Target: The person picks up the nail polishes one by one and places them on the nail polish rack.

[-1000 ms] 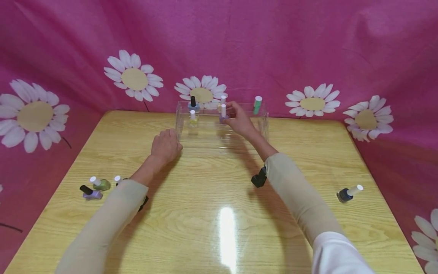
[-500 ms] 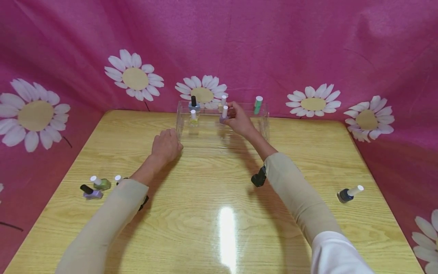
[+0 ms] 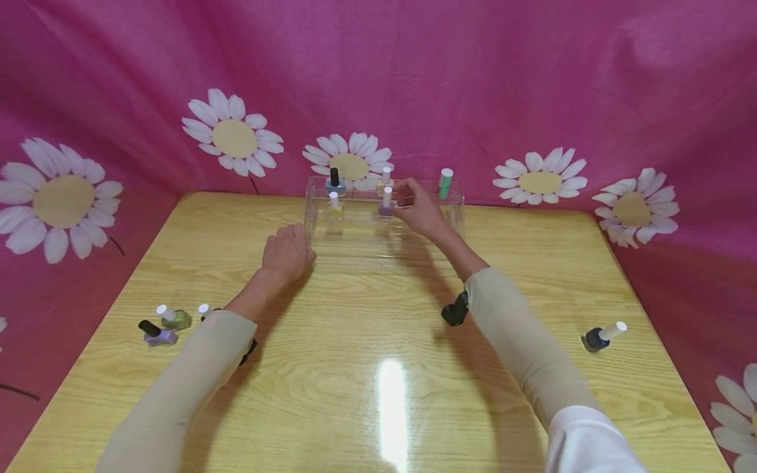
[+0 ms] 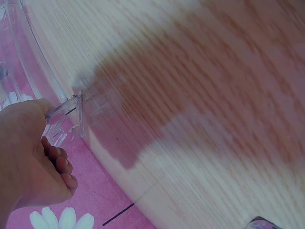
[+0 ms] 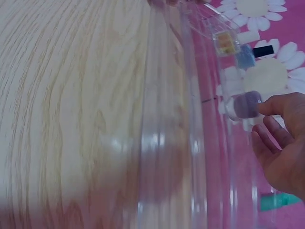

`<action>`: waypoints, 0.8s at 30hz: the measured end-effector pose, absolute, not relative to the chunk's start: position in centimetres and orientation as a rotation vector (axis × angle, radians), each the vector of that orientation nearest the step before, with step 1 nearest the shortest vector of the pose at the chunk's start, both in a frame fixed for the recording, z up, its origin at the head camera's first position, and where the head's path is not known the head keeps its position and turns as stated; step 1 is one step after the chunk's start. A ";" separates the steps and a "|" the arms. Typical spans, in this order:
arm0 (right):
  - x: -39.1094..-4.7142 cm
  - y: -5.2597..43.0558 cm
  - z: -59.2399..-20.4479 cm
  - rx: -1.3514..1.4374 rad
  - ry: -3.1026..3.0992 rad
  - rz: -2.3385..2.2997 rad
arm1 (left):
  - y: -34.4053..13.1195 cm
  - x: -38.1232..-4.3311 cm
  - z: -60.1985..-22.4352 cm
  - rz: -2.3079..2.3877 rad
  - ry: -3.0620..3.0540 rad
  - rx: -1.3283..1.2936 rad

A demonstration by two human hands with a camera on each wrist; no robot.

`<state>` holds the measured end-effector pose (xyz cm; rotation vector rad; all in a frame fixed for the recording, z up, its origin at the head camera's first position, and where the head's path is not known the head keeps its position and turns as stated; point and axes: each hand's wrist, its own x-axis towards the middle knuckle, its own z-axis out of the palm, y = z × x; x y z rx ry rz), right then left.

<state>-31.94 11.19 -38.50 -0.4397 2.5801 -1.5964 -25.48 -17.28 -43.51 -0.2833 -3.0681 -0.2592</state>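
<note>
A clear acrylic display rack (image 3: 349, 235) with stepped tiers stands at the back of the table. My left hand (image 3: 286, 252) holds its left end; in the left wrist view the fingers are curled at the clear corner (image 4: 76, 102). On the front tier stands a purple nail polish bottle (image 3: 386, 209) with a white cap, upright. My right hand (image 3: 421, 211) is just right of it, fingers loosely bent and parted, thumb tip right at the bottle's side. A yellow polish (image 3: 335, 209) shares that tier. Behind stand a blue polish (image 3: 335, 186), a white-capped polish (image 3: 386, 176) and a green one (image 3: 445, 185).
On the table's left lie a green polish (image 3: 176, 320), a black-capped lilac polish (image 3: 160, 336) and a white-capped bottle (image 3: 204, 310) partly behind the left sleeve. A dark blue polish (image 3: 596, 339) lies at the right. A pink daisy cloth (image 3: 437, 85) hangs behind.
The purple polish, earlier between my right fingers and tilted slightly, now stands straight on the tier. My right hand has let go and shifted a little right. The left hand stays put.
</note>
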 end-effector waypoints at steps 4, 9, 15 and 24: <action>-31.4 12.8 -37.6 -0.477 2.608 -1.649 | -17.3 -25.2 -43.4 -0.256 -3.064 -0.286; -30.1 15.6 -36.2 -0.482 2.601 -1.740 | -17.3 -25.2 -43.4 -0.239 -3.045 -0.306; -27.6 19.6 -34.3 -0.470 2.640 -1.780 | -17.4 -25.3 -43.5 -0.223 -3.054 -0.304; -22.6 26.1 -33.0 -0.427 2.805 -1.666 | -17.3 -25.3 -43.4 -0.235 -3.062 -0.291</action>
